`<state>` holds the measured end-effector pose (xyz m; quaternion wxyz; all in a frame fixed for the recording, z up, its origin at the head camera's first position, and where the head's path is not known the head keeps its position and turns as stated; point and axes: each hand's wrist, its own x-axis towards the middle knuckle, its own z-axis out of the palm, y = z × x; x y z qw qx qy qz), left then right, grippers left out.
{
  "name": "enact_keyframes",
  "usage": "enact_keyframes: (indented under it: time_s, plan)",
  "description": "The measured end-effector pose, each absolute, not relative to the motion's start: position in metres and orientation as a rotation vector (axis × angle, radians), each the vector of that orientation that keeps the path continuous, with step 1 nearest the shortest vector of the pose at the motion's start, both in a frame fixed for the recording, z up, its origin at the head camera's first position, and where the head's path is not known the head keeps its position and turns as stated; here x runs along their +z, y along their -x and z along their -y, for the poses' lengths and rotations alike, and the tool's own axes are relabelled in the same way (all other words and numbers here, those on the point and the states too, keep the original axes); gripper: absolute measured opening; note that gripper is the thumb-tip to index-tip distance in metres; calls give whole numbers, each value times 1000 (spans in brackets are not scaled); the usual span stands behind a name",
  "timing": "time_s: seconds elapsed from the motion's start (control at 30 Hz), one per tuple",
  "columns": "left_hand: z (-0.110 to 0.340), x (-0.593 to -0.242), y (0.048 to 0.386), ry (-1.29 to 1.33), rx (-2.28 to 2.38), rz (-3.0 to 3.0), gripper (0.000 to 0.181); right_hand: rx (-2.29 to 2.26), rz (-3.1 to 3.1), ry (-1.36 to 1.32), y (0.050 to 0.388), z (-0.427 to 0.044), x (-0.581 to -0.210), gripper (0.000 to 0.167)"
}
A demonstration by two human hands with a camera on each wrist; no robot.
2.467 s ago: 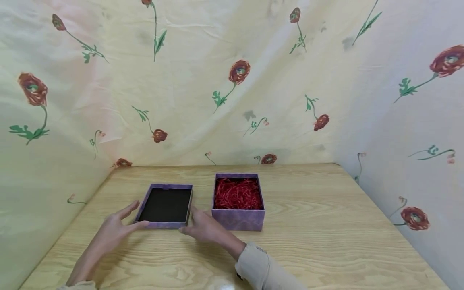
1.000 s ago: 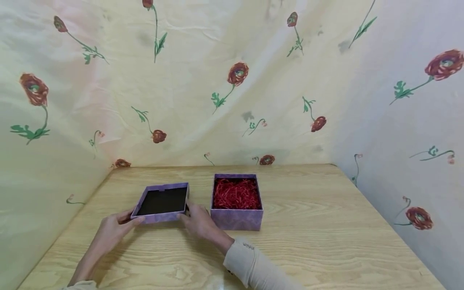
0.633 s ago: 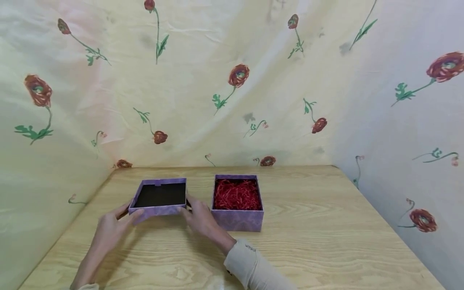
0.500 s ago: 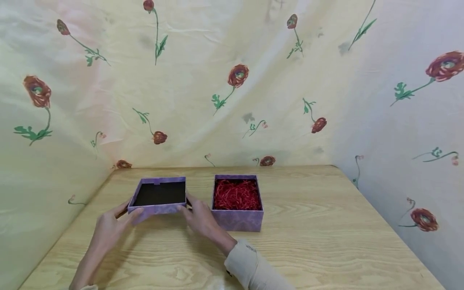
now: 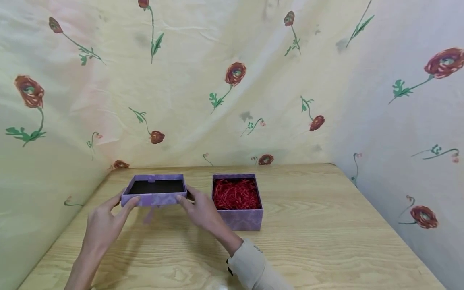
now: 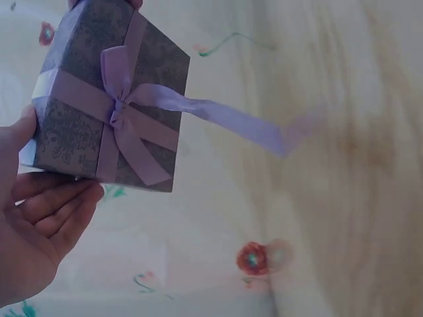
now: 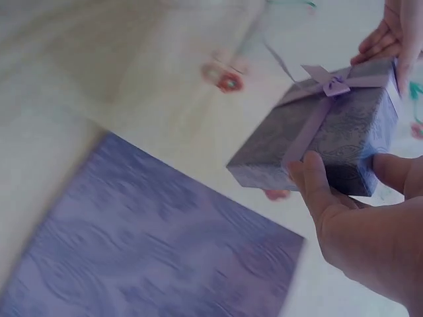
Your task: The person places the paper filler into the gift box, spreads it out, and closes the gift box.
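A purple patterned box lid [image 5: 156, 199] is lifted off the table, its black hollow side facing up. My left hand [image 5: 103, 225] grips its left end, thumb on the near wall. On the right end, my right hand [image 5: 203, 209] pinches it the same way. Both wrist views show a lilac ribbon bow [image 6: 119, 112] tied across the lid's outer face, one long tail hanging loose. Just right of my right hand stands the matching purple box [image 5: 241, 219], uncovered and filled with red shredded paper [image 5: 237, 193].
The light wooden table [image 5: 326, 225] carries the box near its middle. A pale curtain [image 5: 181, 88] printed with red flowers closes in the back and both sides.
The lid, first flat on the table between my hands, is now raised and tilted, its near wall facing me more. Both hands rose with it. The box has stayed put.
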<state>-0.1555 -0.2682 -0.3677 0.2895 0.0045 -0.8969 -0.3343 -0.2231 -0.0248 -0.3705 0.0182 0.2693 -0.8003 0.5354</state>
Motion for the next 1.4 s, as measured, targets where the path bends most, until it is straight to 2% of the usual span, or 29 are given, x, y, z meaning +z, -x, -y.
enact_keyframes:
  time_s: [0.57, 0.73, 0.9, 1.23, 1.4]
  plan:
    - [198, -314, 161, 174, -710, 2118, 48, 1499, 2413, -711, 208, -41, -300, 48]
    - [182, -303, 166, 247, -594, 2033, 53, 1330, 2352, -654, 202, -56, -283, 29]
    - [166, -298, 168, 280, -579, 1999, 53, 1221, 2338, -607, 194, -72, -270, 28]
    - [142, -285, 174, 251, -692, 2063, 53, 910, 2417, -516, 183, -96, -251, 46]
    - [133, -278, 187, 217, -776, 2195, 57, 802, 2459, -482, 189, -105, -247, 55]
